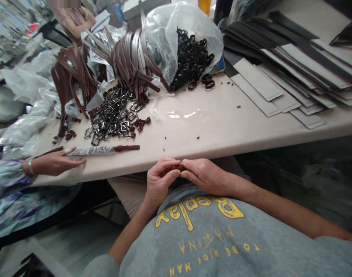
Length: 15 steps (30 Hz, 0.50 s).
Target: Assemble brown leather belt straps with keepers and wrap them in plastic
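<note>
My left hand [162,177] and my right hand [206,175] meet in front of my shirt, just off the table's near edge. Thumbs and fingertips of both are closed on one small dark brown piece [179,167], mostly covered by the fingers; its colour matches the small brown belt loops [141,124] on the table. Beyond them lies a heap of dark metal buckles [115,115]. Brown straps [130,57] are bundled behind the buckles. A clear plastic bag [161,23] lies on its side, with black loops [193,57] spilling from its mouth.
At the left, a co-worker's hand [57,163] rests by a partly wrapped brown strap [127,148] along the edge of the table [210,127]. Stacked black and grey strips [279,92] cover the right side. Several tiny dark bits [198,137] are scattered on the tabletop.
</note>
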Each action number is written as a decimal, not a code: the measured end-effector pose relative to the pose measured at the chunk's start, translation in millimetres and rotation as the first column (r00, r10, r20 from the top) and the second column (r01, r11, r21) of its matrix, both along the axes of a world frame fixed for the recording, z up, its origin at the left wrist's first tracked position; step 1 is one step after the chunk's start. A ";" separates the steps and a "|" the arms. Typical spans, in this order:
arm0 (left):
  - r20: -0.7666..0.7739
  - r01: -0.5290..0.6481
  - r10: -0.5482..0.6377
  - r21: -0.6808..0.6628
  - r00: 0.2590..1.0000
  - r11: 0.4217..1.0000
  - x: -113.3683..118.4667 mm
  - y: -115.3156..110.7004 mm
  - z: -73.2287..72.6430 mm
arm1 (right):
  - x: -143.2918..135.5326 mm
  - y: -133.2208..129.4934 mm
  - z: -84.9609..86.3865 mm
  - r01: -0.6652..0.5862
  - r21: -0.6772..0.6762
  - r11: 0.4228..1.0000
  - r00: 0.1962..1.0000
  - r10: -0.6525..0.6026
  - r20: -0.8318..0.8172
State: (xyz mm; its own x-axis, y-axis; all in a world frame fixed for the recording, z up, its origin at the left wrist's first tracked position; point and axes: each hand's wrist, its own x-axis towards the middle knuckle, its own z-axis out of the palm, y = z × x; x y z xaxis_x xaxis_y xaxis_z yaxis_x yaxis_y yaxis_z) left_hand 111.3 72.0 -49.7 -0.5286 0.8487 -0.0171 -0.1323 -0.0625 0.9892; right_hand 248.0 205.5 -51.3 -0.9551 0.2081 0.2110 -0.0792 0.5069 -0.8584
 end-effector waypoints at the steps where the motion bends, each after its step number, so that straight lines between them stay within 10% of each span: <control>1: -0.002 -0.004 0.004 0.007 1.000 1.000 -1.3 -1.6 -0.3 | 0.8 0.5 1.4 0.001 0.006 1.000 1.000 -0.001 0.011; 15: 0.022 0.000 0.002 -0.105 1.000 0.994 -16.3 -9.9 2.8 | 3.7 -5.2 -5.7 0.009 0.278 0.961 0.992 -0.044 0.120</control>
